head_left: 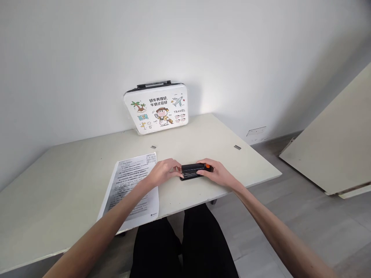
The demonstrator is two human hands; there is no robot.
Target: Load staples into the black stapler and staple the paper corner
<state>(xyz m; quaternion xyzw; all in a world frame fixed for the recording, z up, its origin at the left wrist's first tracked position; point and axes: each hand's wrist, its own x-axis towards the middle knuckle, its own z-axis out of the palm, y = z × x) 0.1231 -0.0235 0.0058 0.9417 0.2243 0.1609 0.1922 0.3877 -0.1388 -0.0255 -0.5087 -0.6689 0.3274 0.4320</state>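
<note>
A black stapler (191, 170) with an orange part near its right end lies on the table, just right of the printed sheets. My right hand (216, 172) is wrapped around the stapler's right end, thumb in front and fingers behind. At the other end, my left hand (165, 172) pinches the tip between thumb and fingers. A slim gap shows between the stapler's upper and lower parts; what lies inside is too small to make out. Behind the hands lie two small grey strips that look like staples, one strip (153, 146) to the left and another strip (237, 147) to the right.
Printed paper (136, 170) lies partly under my left forearm, reaching the front edge of the pale table (72, 185). A white case (158, 110) with cartoon pictures and a black handle leans against the wall. A pale panel (333, 146) stands off to the right.
</note>
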